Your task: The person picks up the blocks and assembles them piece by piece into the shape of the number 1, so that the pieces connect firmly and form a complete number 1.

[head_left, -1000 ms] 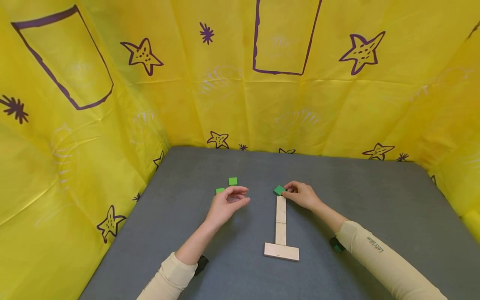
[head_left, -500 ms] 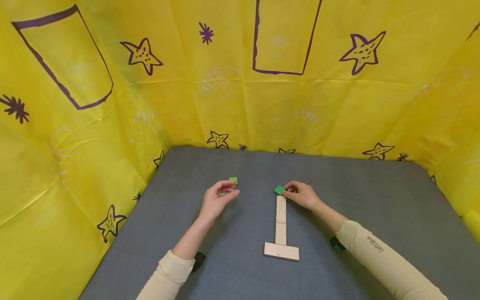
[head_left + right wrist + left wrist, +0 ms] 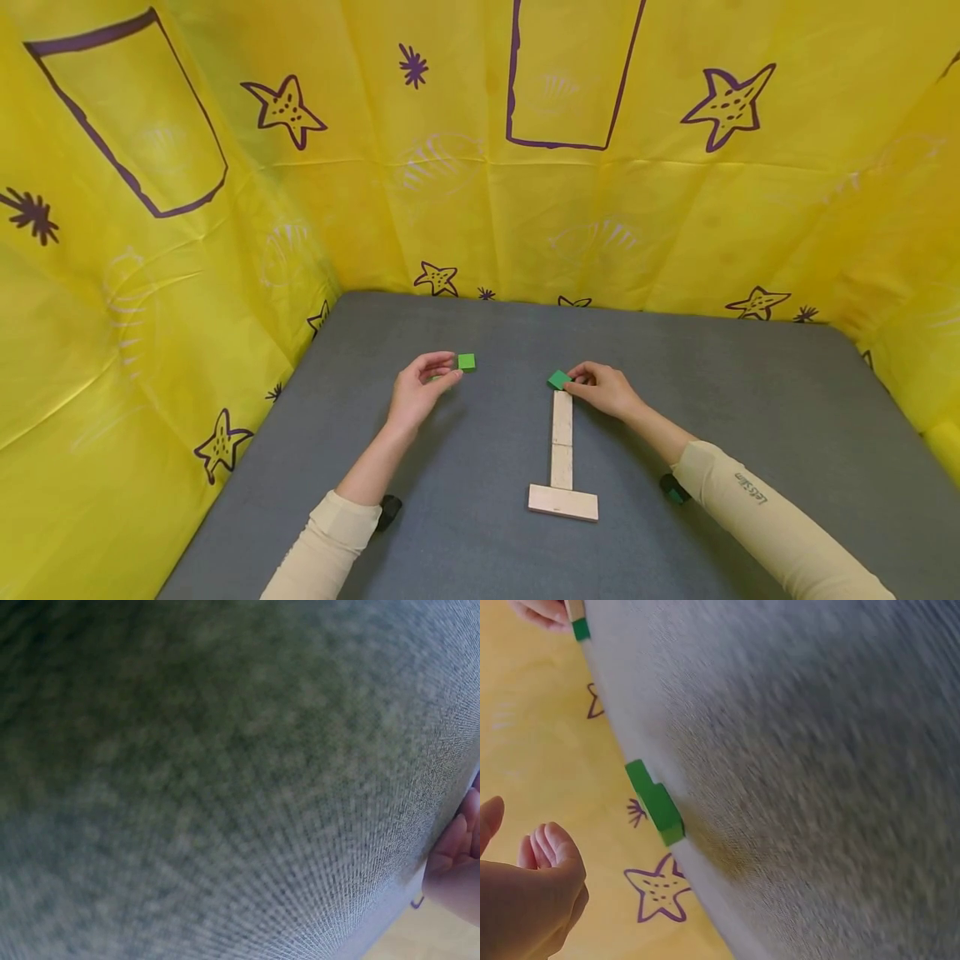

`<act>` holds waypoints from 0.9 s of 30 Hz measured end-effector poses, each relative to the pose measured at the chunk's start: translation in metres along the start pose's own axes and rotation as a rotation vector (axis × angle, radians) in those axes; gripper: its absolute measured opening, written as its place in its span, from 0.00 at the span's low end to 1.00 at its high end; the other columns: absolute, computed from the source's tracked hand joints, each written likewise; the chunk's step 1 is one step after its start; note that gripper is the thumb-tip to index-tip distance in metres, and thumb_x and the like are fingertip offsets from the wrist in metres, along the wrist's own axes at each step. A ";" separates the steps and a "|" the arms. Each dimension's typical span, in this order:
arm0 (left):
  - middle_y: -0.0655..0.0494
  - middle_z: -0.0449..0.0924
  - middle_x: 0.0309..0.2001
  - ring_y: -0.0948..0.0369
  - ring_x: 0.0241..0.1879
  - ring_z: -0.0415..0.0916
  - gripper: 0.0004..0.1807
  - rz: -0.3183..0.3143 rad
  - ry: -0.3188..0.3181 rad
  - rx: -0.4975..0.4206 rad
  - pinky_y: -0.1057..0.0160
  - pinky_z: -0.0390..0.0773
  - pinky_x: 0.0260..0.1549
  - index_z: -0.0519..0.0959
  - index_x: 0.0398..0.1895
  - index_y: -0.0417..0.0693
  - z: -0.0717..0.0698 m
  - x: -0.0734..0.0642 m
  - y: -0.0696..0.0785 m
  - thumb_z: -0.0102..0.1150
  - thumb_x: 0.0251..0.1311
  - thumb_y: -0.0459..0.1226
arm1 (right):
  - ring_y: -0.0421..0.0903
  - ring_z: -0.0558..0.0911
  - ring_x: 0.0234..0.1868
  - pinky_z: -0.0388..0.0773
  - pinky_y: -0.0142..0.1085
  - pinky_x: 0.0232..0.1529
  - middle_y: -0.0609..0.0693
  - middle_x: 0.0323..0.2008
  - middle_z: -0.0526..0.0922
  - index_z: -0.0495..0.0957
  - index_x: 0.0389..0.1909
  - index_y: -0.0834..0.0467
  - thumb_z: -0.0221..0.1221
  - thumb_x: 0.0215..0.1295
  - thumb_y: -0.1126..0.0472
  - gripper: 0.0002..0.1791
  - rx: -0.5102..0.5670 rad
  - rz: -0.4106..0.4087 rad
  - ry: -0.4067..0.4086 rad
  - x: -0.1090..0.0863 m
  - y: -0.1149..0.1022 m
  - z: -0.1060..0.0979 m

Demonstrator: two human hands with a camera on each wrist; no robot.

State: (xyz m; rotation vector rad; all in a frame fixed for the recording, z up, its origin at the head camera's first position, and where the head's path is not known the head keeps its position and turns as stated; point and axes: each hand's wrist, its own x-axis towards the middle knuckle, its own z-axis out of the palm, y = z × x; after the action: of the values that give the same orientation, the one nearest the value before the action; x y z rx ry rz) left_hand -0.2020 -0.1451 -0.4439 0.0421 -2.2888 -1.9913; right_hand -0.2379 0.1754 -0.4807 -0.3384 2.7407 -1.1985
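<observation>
Right hand (image 3: 606,390) pinches a dark-green block (image 3: 558,380); left hand (image 3: 417,392), loosely parted, mostly hides a lime block (image 3: 436,378).

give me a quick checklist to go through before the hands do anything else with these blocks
1. Grip: the right hand holds the dark green block: ok
2. Free hand: the left hand holds nothing, thumb and fingertips apart: ok
3. Alignment: the dark green block sits squared to the far wooden plank: not ok, it is turned askew
4. Contact: the dark green block touches the far wooden plank: cannot tell
5. View: the nearer light green block shows fully in the head view: not ok, the left hand covers most of it
6. Base: the wooden crosspiece lies across the column's near end: ok
</observation>
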 end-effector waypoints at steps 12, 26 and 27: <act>0.40 0.80 0.52 0.53 0.48 0.78 0.22 -0.029 -0.001 0.145 0.74 0.74 0.38 0.80 0.52 0.38 -0.009 0.009 -0.006 0.71 0.54 0.34 | 0.46 0.72 0.31 0.68 0.37 0.34 0.49 0.32 0.78 0.80 0.45 0.61 0.63 0.64 0.55 0.15 -0.003 0.001 -0.004 0.001 0.002 -0.001; 0.41 0.83 0.46 0.51 0.45 0.80 0.21 -0.016 -0.016 0.368 0.63 0.77 0.42 0.81 0.49 0.37 -0.019 0.014 -0.021 0.72 0.51 0.34 | 0.46 0.72 0.31 0.68 0.37 0.34 0.50 0.33 0.79 0.80 0.46 0.62 0.63 0.64 0.55 0.16 -0.003 0.010 -0.007 0.000 0.001 0.000; 0.42 0.83 0.46 0.52 0.45 0.80 0.21 -0.019 -0.018 0.376 0.61 0.78 0.43 0.81 0.49 0.37 -0.020 0.015 -0.023 0.72 0.51 0.34 | 0.46 0.72 0.31 0.68 0.37 0.34 0.50 0.33 0.79 0.80 0.46 0.62 0.63 0.64 0.55 0.16 -0.003 0.011 -0.007 0.000 0.001 0.000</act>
State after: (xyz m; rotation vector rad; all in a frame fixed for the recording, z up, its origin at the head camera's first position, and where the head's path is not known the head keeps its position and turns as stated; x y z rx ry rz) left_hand -0.2156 -0.1694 -0.4627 0.0762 -2.6482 -1.5458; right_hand -0.2384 0.1761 -0.4808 -0.3266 2.7355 -1.1884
